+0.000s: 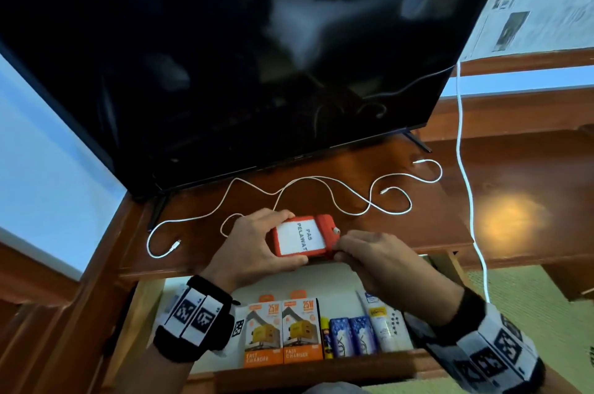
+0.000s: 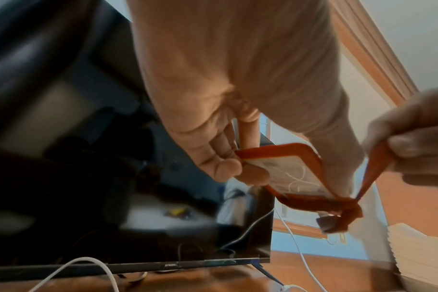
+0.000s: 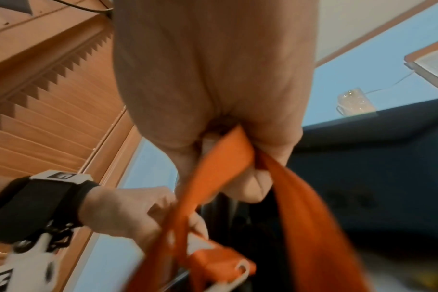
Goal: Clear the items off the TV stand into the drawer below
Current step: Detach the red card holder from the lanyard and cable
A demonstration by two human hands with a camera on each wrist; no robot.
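A red badge holder (image 1: pixel 300 240) with a white card reading "PAS PELAWAT" is held over the front edge of the wooden TV stand (image 1: pixel 501 188). My left hand (image 1: pixel 257 245) grips its left end, thumb below and fingers above (image 2: pixel 223 162). My right hand (image 1: pixel 363 252) is curled round the holder's orange lanyard strap (image 3: pixel 223 164), which loops down to the holder's clip (image 3: pixel 240 268). In the left wrist view the strap (image 2: pixel 373 170) runs from the holder (image 2: pixel 295 173) up to my right hand. Below my hands the drawer (image 1: pixel 321 372) stands pulled out.
A white cable (image 1: pixel 324 191) snakes across the stand behind the holder. The black TV (image 1: pixel 225 56) fills the stand's back. Two orange charger boxes (image 1: pixel 284 332), two blue Lux packs (image 1: pixel 352 335) and white tubes (image 1: pixel 382 323) lie in the drawer. Another white cable (image 1: pixel 466 168) hangs at right.
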